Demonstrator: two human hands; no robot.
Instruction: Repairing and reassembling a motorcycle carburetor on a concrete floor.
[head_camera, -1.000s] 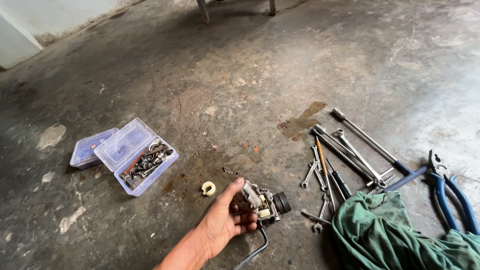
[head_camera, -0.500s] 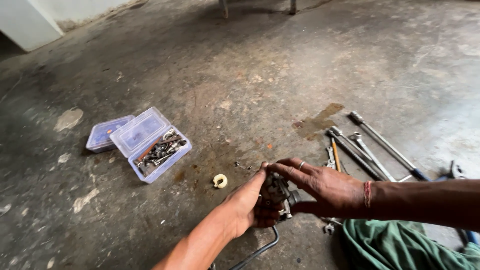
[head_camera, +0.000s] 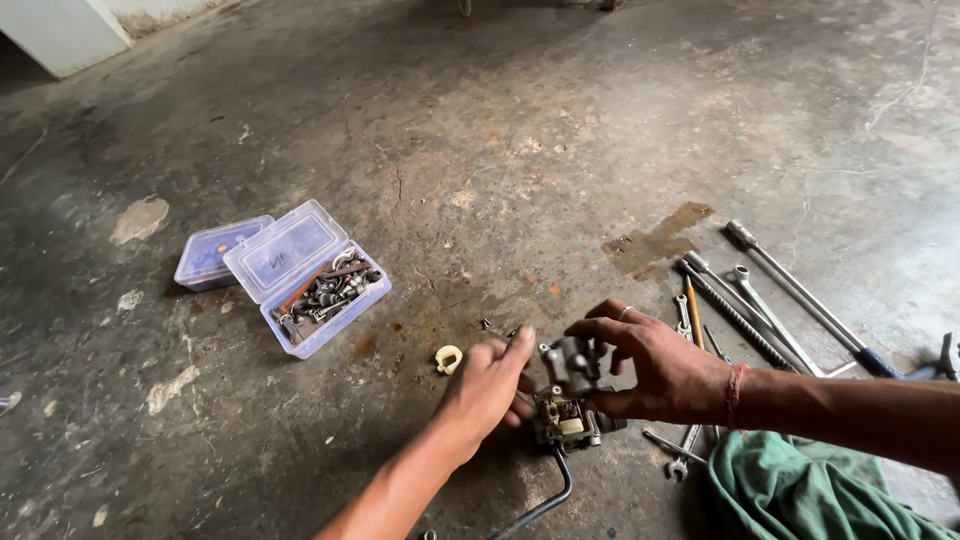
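A small grey metal carburetor (head_camera: 568, 395) with a black hose (head_camera: 540, 505) trailing toward me rests on the concrete floor at lower centre. My left hand (head_camera: 485, 385) grips its left side. My right hand (head_camera: 650, 365), with a ring and a red wrist thread, holds its top and right side. A small cream plastic ring (head_camera: 449, 358) lies on the floor just left of my left hand.
An open clear plastic box (head_camera: 310, 285) of screws and small metal parts sits at the left, a second closed box (head_camera: 210, 255) beside it. Wrenches and long socket tools (head_camera: 760, 300) lie at the right. A green cloth (head_camera: 810, 495) is bunched at lower right.
My right hand came in from the right and took hold of the carburetor alongside my left hand. The view moved closer and shifted slightly.
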